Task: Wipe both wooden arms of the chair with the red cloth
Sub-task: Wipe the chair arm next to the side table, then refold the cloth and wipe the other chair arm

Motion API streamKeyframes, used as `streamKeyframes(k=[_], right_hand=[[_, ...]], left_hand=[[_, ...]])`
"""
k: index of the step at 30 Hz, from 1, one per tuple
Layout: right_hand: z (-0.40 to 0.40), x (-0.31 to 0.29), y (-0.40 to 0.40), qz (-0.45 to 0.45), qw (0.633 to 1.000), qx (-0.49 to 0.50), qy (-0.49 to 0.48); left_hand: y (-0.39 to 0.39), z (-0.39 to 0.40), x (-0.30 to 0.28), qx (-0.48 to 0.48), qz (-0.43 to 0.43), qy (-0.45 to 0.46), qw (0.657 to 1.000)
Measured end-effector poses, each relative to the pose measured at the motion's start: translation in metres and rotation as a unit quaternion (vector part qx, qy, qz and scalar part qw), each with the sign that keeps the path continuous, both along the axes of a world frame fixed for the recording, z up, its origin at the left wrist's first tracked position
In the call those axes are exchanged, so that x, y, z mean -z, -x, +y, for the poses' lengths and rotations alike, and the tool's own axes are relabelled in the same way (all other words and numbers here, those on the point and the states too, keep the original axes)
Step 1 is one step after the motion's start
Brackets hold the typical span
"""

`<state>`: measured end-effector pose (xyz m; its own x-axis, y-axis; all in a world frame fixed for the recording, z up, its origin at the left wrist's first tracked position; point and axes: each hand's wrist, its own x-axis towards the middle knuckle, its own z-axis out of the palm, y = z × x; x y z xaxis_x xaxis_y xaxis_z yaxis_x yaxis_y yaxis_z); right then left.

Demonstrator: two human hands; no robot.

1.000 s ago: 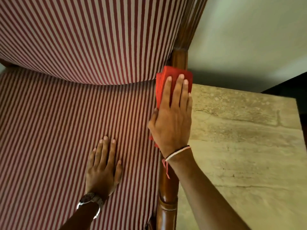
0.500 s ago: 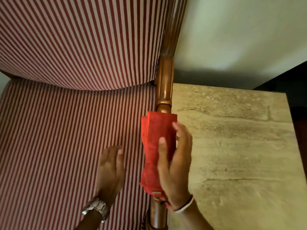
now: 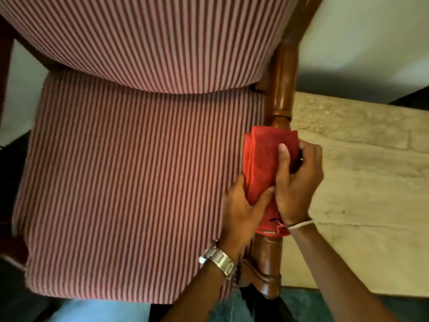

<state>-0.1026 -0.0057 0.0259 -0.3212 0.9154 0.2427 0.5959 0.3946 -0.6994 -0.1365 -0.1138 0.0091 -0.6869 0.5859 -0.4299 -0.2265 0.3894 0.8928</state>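
Red folded cloth (image 3: 264,163): draped over polished wooden chair arm (image 3: 282,73), my right hand (image 3: 299,180) and left hand (image 3: 241,210) both clasping it, striped seat cushion (image 3: 130,177) at nine o'clock.

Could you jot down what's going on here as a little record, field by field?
Setting: a chair with red-and-white striped cushions, next to a pale stone-look table
Cloth: folded red cloth, draped over the wooden arm on the chair's right side
Right hand: grips the cloth, thumb on top
Left hand: holds the cloth's near, inner edge; metal wristwatch on the wrist
Other arm of the chair: only a dark edge shows at far left, no cloth on it
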Motion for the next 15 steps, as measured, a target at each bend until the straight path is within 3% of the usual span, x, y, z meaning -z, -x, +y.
streamKeyframes(k=[3,5,12,15], right_hand=[[-0.016,-0.011,0.020,0.024,1.000,-0.011,-0.012],[-0.035,-0.020,0.045,0.028,0.999,-0.036,0.005],[-0.123,-0.035,0.166,0.141,0.975,-0.102,0.141],[-0.169,-0.040,0.229,0.228,0.922,-0.156,0.270]], left_hand=[[0.016,-0.015,-0.007,-0.010,-0.084,-0.056,0.995],[0.037,-0.035,-0.009,-0.033,-0.080,-0.052,0.995],[0.169,-0.150,-0.049,-0.118,0.023,0.001,0.993],[0.228,-0.210,-0.069,-0.144,0.132,0.064,0.979]])
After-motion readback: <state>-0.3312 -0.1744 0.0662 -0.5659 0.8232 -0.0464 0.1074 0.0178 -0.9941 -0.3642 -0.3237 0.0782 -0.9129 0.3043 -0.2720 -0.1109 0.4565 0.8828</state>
